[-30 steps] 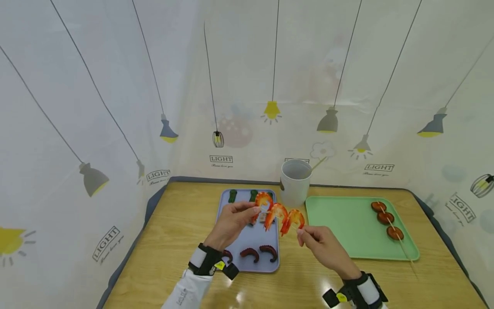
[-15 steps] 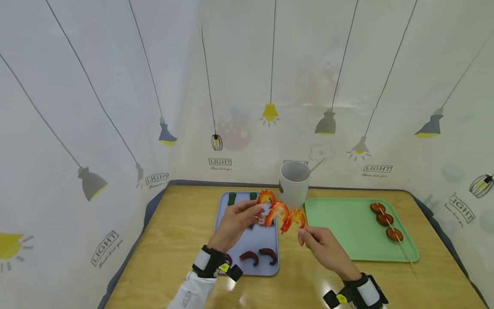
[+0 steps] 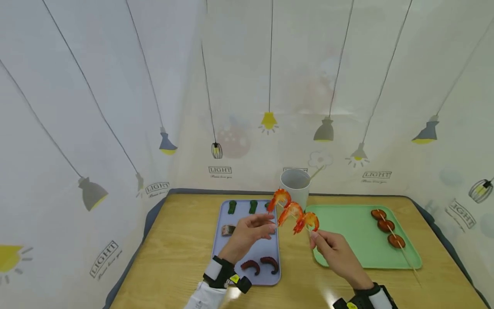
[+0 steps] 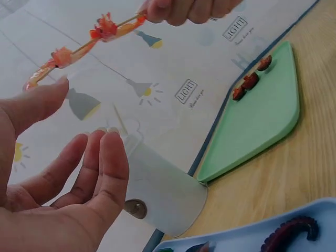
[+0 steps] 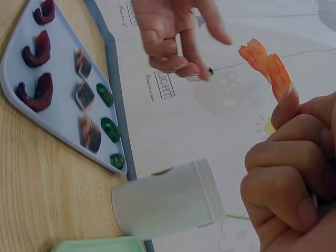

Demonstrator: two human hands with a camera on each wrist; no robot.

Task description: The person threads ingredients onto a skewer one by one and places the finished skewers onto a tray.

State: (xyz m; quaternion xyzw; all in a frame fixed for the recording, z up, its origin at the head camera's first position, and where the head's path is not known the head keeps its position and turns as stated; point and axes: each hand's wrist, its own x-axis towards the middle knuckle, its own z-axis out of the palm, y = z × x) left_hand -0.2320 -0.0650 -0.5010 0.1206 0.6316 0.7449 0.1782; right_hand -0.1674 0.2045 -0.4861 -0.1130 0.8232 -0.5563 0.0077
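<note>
My right hand (image 3: pixel 335 253) pinches the lower end of a skewer threaded with three orange shrimp (image 3: pixel 292 211), held tilted above the table between the two trays. My left hand (image 3: pixel 251 234) is beside the skewer's far end, over the lavender tray (image 3: pixel 262 249). In the left wrist view, the left hand's thumb (image 4: pixel 44 102) and fingers are apart with nothing between them. The right wrist view shows the right hand's fingers (image 5: pixel 286 157) curled, with the shrimp rising past the thumb tip; much of the stick is hidden there.
Dark red curled tentacle pieces (image 5: pixel 35 94), fish chunks (image 5: pixel 90 134) and green pieces (image 5: pixel 110 129) lie on the lavender tray. A white cup (image 3: pixel 301 197) with a stick stands behind. At right, the green tray (image 3: pixel 347 240) carries a skewer of three brown mushroom-like pieces (image 3: pixel 386 226).
The left hand has let go of the skewer's upper end and its fingers have parted. The right hand and shrimp skewer have shifted slightly right.
</note>
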